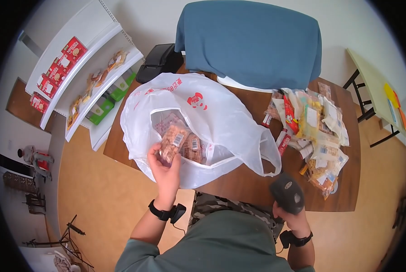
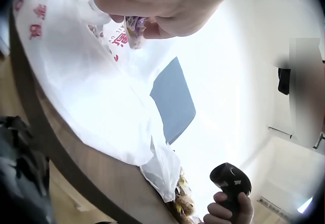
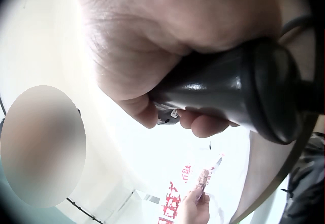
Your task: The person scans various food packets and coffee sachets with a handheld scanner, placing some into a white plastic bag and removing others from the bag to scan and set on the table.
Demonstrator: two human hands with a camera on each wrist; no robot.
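The left grip [image 1: 166, 176] is pinching 1 snack packet [image 1: 173, 140] by its lower end, thumb and fingers closing on it, at the mouth of a white plastic bag [image 1: 225, 122] that is lying on the worktop [image 1: 239, 182]. The packet is looking light, its clear film probably feeling slick and its lumpy contents risking crumbling, so gentle pressure near the edges is seeming safest. The right grip [image 1: 294, 220] is holding a black scanner [image 1: 288, 194], fingers wrapping its handle.

Red boxes [image 1: 56, 75] stand on a white shelf [image 1: 98, 25] left of a blue cloth [image 1: 250, 43].
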